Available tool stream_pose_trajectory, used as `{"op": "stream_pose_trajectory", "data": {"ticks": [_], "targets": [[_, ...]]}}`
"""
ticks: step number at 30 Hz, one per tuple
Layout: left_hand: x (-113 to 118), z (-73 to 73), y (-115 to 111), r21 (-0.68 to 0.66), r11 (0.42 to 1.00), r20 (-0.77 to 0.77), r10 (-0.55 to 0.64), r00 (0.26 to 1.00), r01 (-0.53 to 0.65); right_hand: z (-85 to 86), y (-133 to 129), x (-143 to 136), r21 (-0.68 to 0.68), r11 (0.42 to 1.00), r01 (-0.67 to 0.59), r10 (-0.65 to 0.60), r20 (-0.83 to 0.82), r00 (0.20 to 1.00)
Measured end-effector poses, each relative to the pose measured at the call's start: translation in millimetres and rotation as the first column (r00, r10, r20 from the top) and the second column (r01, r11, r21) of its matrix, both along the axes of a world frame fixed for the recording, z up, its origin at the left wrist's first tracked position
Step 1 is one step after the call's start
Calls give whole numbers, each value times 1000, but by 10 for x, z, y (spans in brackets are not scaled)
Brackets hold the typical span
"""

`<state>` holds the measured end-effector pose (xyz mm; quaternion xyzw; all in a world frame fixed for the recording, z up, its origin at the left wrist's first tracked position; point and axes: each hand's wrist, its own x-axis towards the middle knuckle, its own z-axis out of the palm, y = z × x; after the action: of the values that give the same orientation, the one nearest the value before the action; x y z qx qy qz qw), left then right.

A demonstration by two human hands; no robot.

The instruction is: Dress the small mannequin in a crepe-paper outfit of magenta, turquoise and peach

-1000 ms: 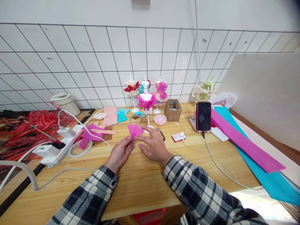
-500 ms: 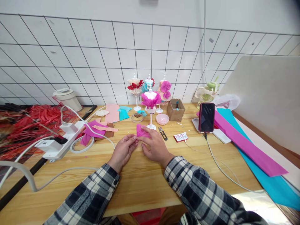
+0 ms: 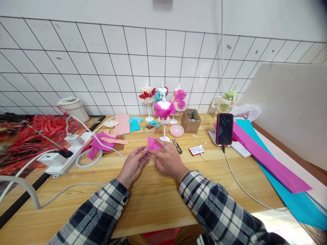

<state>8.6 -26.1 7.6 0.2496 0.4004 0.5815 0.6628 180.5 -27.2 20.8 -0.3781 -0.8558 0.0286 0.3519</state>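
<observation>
A small fan of gathered magenta crepe paper is held between my two hands above the table. My left hand pinches its narrow lower end between thumb and fingers. From the other side, my right hand grips the paper, its fingers covering the right part of the fan. Just beyond stands a small white dress form with a ruffled magenta paper bodice. Thread snips lie to the right of my right hand, with a card of thread farther right.
Behind are several more decorated dress forms, a pink bowl and a cardboard box. On the left lie paper scraps and a power strip with cables. A phone stands at right beside long paper strips.
The magenta fan's top edge is spread a little wider and sits slightly farther left. Both hands keep nearly the same place and grip.
</observation>
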Motion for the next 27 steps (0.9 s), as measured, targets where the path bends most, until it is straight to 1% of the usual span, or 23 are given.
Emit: {"op": "stream_pose_trajectory", "data": {"ticks": [5,8,11,14,16,18,19,20,21,22,23,24,25,26,27], "targets": [[-23,-4,-5,2,1000,-21,-2,1000,2,-4,1,1,18,1000,21,-22,38,999],[-44,-18,1,3,1000,-32,-8,999,8,-21,2,-7,-15,1000,7,-7,-18,1000],[-51,-19,10,9,1000,-54,-15,998,16,-32,7,-9,-64,998,-12,5,-116,993],[-49,-5,15,1,1000,-63,-7,998,7,-66,49,9,-89,996,1,-23,-254,967],[-45,5,14,-9,1000,-59,-6,998,6,-129,116,27,-125,992,27,-71,-367,928],[-36,13,7,-19,1000,-51,-20,999,19,-225,206,44,-244,969,39,-154,-475,866],[-30,15,1,-23,999,-43,-36,998,35,-276,250,49,-334,942,21,-201,-515,833],[-25,17,-6,-25,998,-34,-57,998,56,-323,288,52,-431,902,-25,-237,-543,805],[-19,19,-13,-26,996,-25,-85,996,84,-359,316,52,-522,846,-106,-254,-570,782],[-16,21,-21,-28,993,-14,-117,993,116,-381,330,50,-595,772,-222,-249,-605,757],[-14,23,-29,-33,988,0,-151,989,150,-386,329,46,-638,681,-359,-232,-654,720],[-14,25,-36,-44,981,17,-186,982,187,-374,315,40,-642,586,-495,-219,-713,666],[-16,27,-42,-59,973,35,-221,975,223,-349,291,35,-613,500,-612,-217,-773,597],[-20,28,-46,-75,964,57,-251,966,255,-314,262,31,-566,437,-699,-223,-821,525],[-25,27,-48,-89,956,78,-274,959,280,-275,233,27,-518,400,-756,-228,-855,465]]}}
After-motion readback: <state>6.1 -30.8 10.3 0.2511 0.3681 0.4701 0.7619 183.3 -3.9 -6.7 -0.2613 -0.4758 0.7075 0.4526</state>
